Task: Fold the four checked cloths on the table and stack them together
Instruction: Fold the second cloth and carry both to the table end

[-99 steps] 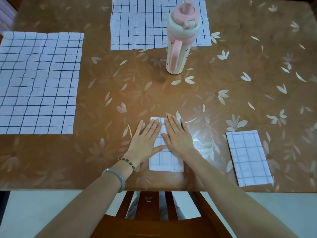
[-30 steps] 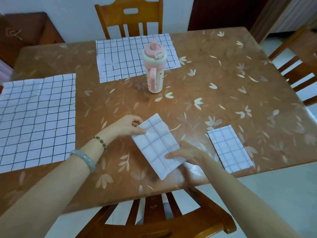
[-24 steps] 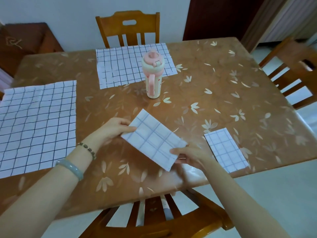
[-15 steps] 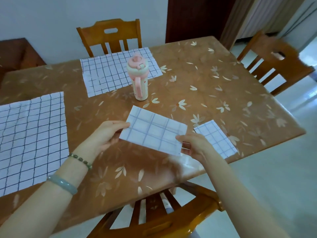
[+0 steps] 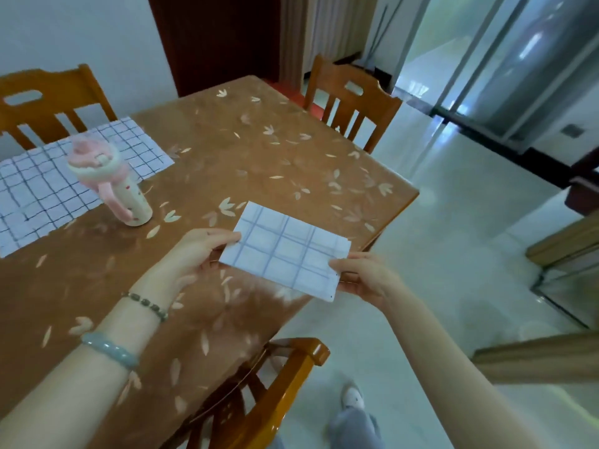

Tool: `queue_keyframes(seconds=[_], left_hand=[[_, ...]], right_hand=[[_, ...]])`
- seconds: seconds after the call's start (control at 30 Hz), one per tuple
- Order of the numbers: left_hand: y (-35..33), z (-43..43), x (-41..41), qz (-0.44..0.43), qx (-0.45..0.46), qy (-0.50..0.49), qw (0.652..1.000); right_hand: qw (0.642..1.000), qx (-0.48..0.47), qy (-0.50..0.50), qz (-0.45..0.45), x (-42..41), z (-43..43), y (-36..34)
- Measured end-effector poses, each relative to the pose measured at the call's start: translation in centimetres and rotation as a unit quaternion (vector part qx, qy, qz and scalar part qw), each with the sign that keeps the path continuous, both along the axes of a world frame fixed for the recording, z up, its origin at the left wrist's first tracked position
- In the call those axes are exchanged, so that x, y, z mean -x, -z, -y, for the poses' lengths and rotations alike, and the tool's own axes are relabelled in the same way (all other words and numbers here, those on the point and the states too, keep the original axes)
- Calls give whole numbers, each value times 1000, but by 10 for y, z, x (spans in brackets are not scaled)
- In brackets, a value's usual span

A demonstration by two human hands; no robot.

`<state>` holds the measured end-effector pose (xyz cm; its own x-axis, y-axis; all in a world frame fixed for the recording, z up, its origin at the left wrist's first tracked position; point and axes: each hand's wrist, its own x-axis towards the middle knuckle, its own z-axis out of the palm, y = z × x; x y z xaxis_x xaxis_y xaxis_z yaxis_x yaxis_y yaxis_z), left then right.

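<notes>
Checked cloth [image 5: 39, 196], spread out flat, lies at the far left of the table [image 5: 259, 157], in front of a wooden chair [image 5: 48, 98]. Just beside its near right edge stands a pink-lidded bottle [image 5: 113, 189], upright on the tabletop.

Nearer the middle, the left hand [image 5: 201, 251] pinches the left short edge of a folded checked cloth [image 5: 285, 254], thumb on top and fingers curled beneath. That wrist wears a bead bracelet [image 5: 146, 304] and a pale green bangle [image 5: 110, 351]. The folded cloth is a small rectangle held between both hands, raised over the table's near right edge with its shadow on the surface below.

The right hand [image 5: 366, 280] grips the cloth's right end, thumb on the upper face, fingers underneath. Beyond, a second chair [image 5: 350, 102] stands at the table's right side.
</notes>
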<state>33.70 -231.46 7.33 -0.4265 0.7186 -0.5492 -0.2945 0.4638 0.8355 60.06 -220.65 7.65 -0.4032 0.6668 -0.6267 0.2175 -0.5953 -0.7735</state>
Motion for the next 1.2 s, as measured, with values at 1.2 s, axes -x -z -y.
queue_keyframes(seconds=[1.2], left_hand=[[32, -245, -91, -37, 26, -84, 995]], right_hand=[[994, 103, 11, -18, -75, -223, 59]])
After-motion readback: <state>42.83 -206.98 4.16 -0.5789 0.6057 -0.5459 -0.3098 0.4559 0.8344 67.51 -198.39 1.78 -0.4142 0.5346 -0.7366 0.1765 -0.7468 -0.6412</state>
